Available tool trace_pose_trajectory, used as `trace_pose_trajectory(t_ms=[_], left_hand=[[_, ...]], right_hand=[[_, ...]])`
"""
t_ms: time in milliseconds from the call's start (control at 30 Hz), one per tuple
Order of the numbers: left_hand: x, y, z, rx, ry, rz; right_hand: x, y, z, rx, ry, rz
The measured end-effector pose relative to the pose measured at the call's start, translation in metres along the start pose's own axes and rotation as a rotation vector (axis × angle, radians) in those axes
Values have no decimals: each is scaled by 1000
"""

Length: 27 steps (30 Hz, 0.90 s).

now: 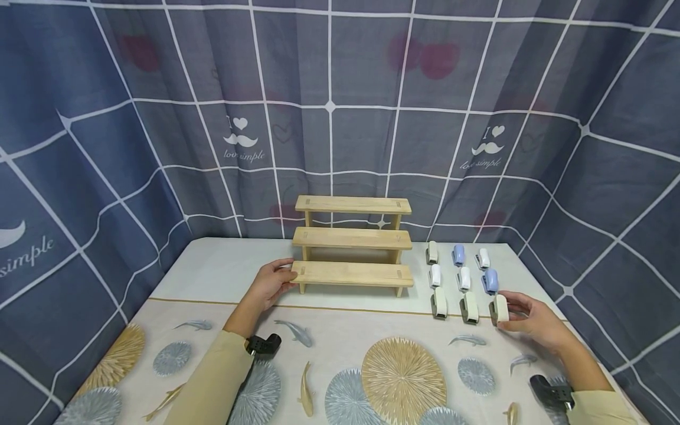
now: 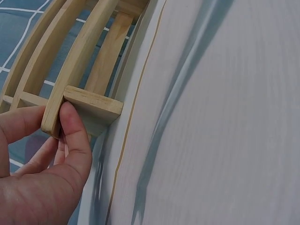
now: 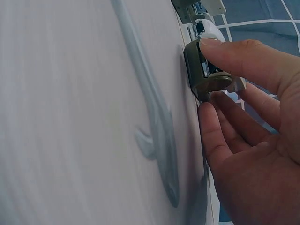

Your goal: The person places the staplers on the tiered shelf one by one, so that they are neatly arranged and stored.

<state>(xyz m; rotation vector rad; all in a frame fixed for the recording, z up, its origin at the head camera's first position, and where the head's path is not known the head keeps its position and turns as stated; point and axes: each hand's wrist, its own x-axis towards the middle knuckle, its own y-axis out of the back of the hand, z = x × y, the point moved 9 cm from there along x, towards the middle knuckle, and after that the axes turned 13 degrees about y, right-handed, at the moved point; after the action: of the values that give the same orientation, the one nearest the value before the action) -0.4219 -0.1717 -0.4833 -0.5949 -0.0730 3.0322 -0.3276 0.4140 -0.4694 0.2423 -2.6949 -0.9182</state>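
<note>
A three-tier wooden display stand (image 1: pixel 352 238) stands at the back of the table. My left hand (image 1: pixel 270 284) pinches the left end of its lowest board, fingers and thumb on either side of the wood (image 2: pixel 55 110). To the right, small mini staplers in cream, white and blue stand in three rows. My right hand (image 1: pixel 536 321) grips the cream stapler (image 1: pixel 499 310) at the front right corner of that group. In the right wrist view the thumb lies against the stapler's dark olive base (image 3: pixel 194 70), with the other fingers on its far side, partly hidden.
Blue staplers (image 1: pixel 490 281) and white staplers (image 1: pixel 464 278) stand close to my right hand, with cream staplers (image 1: pixel 469 307) to its left. A patterned cloth (image 1: pixel 297 378) covers the front of the table. A checked curtain (image 1: pixel 361 141) hangs behind and at both sides.
</note>
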Motion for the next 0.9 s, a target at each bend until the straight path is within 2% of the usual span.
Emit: trace_pose_trajectory(t_ms=[400, 633, 900], left_hand=[[1, 0, 0, -14, 2, -14], [2, 0, 0, -15, 3, -21], [2, 1, 0, -13, 18, -14]], right_hand=[[0, 2, -1, -19, 8, 10], [-3, 0, -3, -20, -18, 26], [-3, -2, -14, 13, 11, 42]])
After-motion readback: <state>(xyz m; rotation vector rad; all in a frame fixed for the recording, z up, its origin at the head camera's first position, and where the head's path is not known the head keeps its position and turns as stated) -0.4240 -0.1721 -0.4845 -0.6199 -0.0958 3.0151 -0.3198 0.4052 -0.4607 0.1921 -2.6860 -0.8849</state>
